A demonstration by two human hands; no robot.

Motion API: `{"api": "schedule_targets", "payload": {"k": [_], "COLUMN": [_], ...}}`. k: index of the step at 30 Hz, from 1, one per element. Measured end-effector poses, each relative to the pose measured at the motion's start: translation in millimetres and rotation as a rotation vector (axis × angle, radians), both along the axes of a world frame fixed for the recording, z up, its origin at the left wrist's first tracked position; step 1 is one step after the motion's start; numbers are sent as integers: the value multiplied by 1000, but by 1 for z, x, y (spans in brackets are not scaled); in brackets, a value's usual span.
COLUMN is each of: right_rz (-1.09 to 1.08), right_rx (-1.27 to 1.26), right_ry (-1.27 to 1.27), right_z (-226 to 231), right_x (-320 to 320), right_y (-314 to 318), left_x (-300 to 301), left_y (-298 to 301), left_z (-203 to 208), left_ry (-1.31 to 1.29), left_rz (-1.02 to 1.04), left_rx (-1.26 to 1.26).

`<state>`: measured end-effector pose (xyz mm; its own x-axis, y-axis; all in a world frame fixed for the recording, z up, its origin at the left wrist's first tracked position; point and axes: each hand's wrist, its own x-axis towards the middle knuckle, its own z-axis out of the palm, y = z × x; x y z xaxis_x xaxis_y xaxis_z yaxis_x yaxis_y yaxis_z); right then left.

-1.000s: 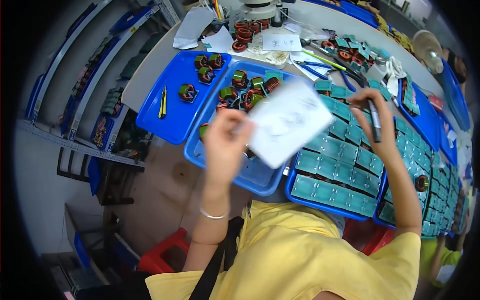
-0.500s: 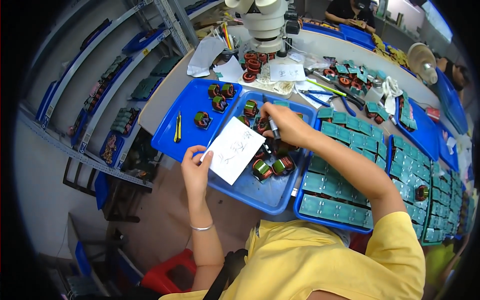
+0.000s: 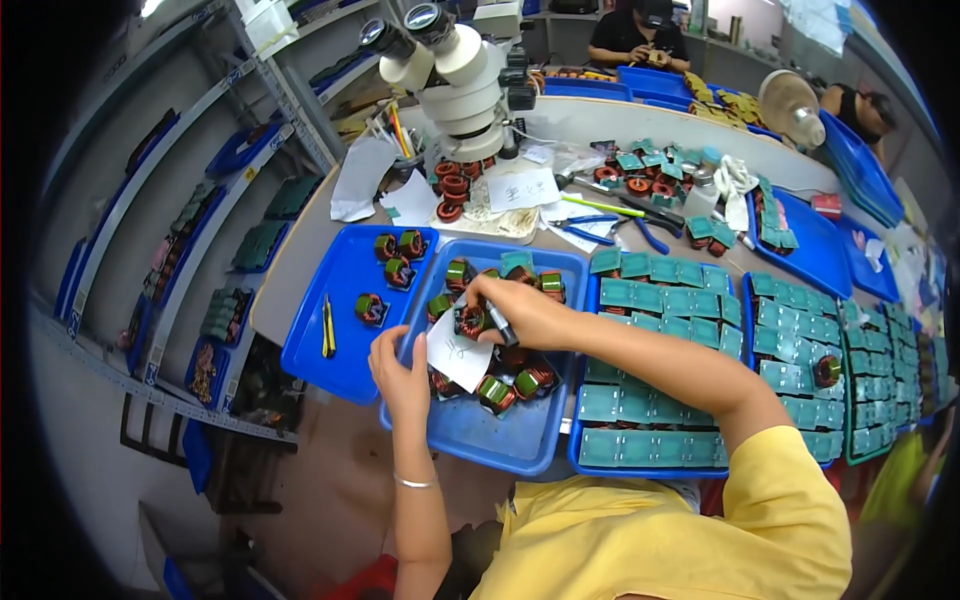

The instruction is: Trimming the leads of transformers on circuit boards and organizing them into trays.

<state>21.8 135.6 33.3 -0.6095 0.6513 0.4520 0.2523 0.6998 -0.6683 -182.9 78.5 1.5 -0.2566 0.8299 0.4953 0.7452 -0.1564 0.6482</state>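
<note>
My right hand (image 3: 515,312) is closed round a dark marker pen (image 3: 503,327), over the left part of a blue tray (image 3: 480,443). Its fingertips hold a copper-wound toroidal coil (image 3: 470,321) with the same grip. Beneath that coil lies a white paper slip (image 3: 458,360) with handwriting, partly covered by the hand. My left hand (image 3: 402,380) is at the tray's left edge beside the slip, thumb apart from the fingers. More green-and-copper coils (image 3: 496,393) sit around the slip in the tray.
A second blue tray (image 3: 318,360) at left carries several coils and a yellow cutter (image 3: 328,326). Trays of green circuit boards (image 3: 655,447) stand at right. Behind are a microscope (image 3: 462,90), pliers (image 3: 650,236) and loose parts. Shelving (image 3: 215,100) is far left; a person (image 3: 640,40) sits beyond.
The view has shifted, so the bench appears lower and further left. My left hand and the paper slip have moved right within the tray, and the slip is now under the coil at my right fingertips.
</note>
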Motion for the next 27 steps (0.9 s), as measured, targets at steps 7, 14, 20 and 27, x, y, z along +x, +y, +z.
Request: {"api": "schedule_targets", "payload": {"k": [7, 14, 20, 27], "right_rz": [-188, -305, -322, -439], "right_rx": [76, -325, -213, -149], "right_ry": [172, 184, 81, -57], "right_z": [41, 45, 53, 73], "right_x": [44, 91, 122, 168], "right_y": [47, 48, 15, -32], "left_x": [-5, -38, -68, -103], "left_y": [-15, 69, 242, 389], "left_z": [-1, 47, 35, -14], "left_ry": [-17, -10, 288, 612], "left_rz": [-13, -171, -284, -184], "left_rx": [114, 84, -72, -121]}}
